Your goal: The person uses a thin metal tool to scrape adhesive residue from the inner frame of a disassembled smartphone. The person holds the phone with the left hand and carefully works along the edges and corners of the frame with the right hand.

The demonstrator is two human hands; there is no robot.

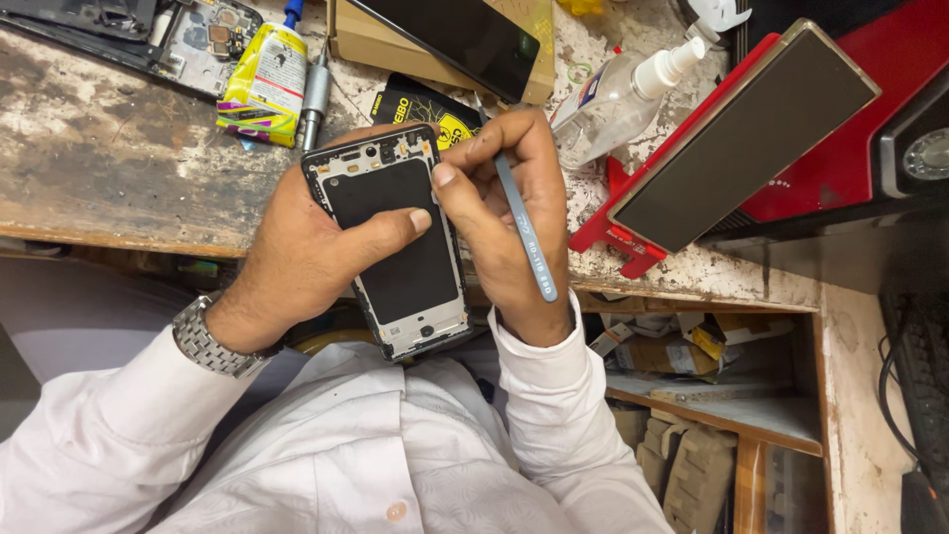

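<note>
While the left hand (306,252) cradles an opened phone (393,242) from the side, thumb laid across its black inner panel, the right hand (509,213) pinches grey tweezers (522,229) in a pen grip, fingers clamped on the shaft; the tips are hidden behind the fingers. The phone is held just over the near edge of the worn wooden surface (109,148), above the person's white shirt. Behind the hands lie a black-and-yellow packet (415,104), a yellow glue tube (265,79) touching a silver tool (314,94), and a dismantled phone frame (198,40) toward the far left corner. A cardboard box with a dark screen (465,40) sits at the far edge. To the right, a clear spray bottle (618,94) lies just beside a red stand carrying a dark slab (741,138).
</note>
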